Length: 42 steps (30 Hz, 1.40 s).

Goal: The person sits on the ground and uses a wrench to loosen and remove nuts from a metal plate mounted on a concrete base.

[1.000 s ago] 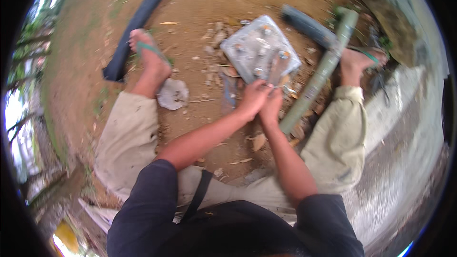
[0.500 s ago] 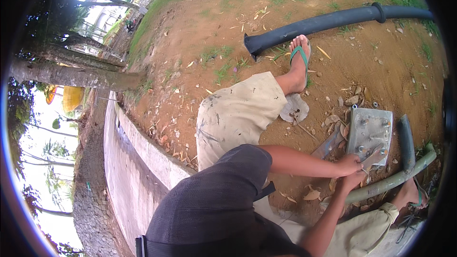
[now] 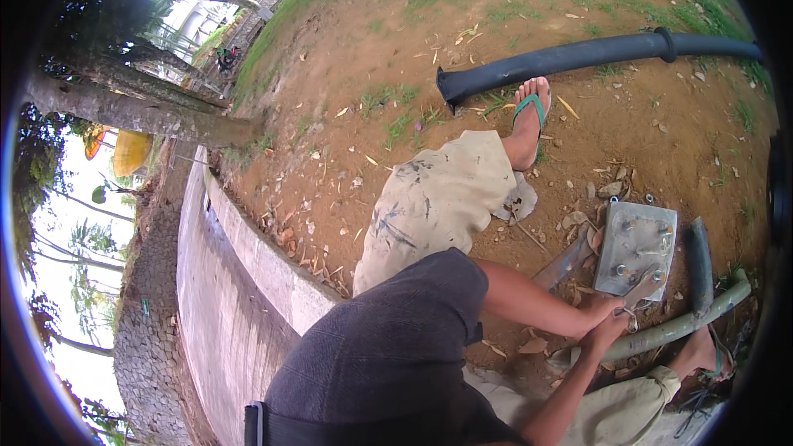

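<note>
Down low, a small tool (image 3: pixel 643 289) is gripped by both hands, left hand (image 3: pixel 601 309) and right hand (image 3: pixel 610 332) pressed together, at the near edge of the grey metal plate (image 3: pixel 636 246) lying on bare dirt.

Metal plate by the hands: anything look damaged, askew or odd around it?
The square grey metal plate lies tilted on loose dirt among dry leaves and stones, bolts sticking up. Both hands, left hand and right hand, meet at its near edge beside a pale pipe. No damage is visible.

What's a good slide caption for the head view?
Both hands meet at a grey metal plate on bare dirt.
</note>
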### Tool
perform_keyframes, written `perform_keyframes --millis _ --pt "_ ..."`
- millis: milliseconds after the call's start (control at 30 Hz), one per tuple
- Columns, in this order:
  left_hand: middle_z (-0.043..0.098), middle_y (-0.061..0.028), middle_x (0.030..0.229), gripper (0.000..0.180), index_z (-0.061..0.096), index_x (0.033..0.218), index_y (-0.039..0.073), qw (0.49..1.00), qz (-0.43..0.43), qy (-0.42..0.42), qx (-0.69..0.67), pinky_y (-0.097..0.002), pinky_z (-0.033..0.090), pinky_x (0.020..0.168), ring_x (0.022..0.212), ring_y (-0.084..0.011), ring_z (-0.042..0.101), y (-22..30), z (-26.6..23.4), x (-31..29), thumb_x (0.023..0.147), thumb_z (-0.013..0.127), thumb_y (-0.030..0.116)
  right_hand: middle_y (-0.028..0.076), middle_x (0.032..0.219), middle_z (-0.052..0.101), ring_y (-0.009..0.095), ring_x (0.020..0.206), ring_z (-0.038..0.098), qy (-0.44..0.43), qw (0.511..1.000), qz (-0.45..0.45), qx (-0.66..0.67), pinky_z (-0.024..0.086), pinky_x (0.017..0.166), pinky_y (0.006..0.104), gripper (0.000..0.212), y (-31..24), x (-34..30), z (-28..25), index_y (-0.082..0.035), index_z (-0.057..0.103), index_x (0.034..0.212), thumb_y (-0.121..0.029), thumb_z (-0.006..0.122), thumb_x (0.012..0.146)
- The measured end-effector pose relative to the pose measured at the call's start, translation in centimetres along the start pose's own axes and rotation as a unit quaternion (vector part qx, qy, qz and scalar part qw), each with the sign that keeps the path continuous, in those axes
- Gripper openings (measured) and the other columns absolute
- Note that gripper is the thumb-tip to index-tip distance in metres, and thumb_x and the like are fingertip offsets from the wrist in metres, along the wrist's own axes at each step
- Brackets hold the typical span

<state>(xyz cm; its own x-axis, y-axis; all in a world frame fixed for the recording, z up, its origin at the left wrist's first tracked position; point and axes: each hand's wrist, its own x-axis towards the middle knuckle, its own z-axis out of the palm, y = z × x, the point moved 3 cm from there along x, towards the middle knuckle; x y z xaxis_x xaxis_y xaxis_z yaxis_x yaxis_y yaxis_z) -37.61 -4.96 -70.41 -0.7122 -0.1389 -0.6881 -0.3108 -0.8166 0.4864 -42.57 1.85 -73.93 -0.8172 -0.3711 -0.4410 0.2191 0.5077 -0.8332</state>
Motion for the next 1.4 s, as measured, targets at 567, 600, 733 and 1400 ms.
perform_keyframes --millis 567,600,733,1400 --pt "0.064 -0.0161 0.123 0.08 0.056 0.128 0.002 0.958 -0.187 0.027 -0.215 -0.0496 0.053 0.097 0.11 -0.0298 0.064 -5.1 13.9 7.1 0.093 0.053 0.074 0.016 0.071 0.063 0.023 0.062 0.063 -0.363 0.86 -0.091 -0.346 0.05 0.053 0.0388 0.033 -7.9 11.3 -17.4 0.006 0.056 0.092 -0.01 0.078 0.074" --pt "0.064 -0.0165 0.123 0.081 0.056 0.128 0.002 0.952 -0.197 0.043 -0.231 -0.0502 0.053 0.097 0.111 -0.0304 0.064 -5.3 14.8 7.2 0.093 0.052 0.075 0.016 0.071 0.064 0.022 0.062 0.063 -0.388 0.86 -0.067 -0.326 0.051 0.053 0.0387 0.031 -7.1 12.2 -17.7 0.006 0.057 0.091 -0.01 0.078 0.073" --pt "0.059 -0.0133 0.121 0.09 0.048 0.134 0.007 0.979 -0.158 -0.005 -0.131 -0.0523 0.052 0.1 0.107 -0.0294 0.065 -7.2 11.6 8.1 0.088 0.047 0.085 0.014 0.072 0.066 0.017 0.064 0.064 -0.364 0.881 -0.117 -0.279 0.051 0.053 0.0369 0.026 -4.2 12.1 -16.0 0.007 0.063 0.085 -0.01 0.078 0.073" --pt "0.066 -0.0029 0.082 0.027 0.066 0.09 0.003 0.974 0.105 0.096 0.176 -0.0301 0.049 0.072 0.074 -0.0109 0.06 1.4 2.2 2.0 0.106 0.056 0.023 0.01 0.064 0.061 0.018 0.043 0.057 -0.064 0.991 0.079 0.088 0.042 0.038 0.0346 0.015 -1.1 -3.0 -4.2 0.005 0.059 0.093 -0.006 0.068 0.09"
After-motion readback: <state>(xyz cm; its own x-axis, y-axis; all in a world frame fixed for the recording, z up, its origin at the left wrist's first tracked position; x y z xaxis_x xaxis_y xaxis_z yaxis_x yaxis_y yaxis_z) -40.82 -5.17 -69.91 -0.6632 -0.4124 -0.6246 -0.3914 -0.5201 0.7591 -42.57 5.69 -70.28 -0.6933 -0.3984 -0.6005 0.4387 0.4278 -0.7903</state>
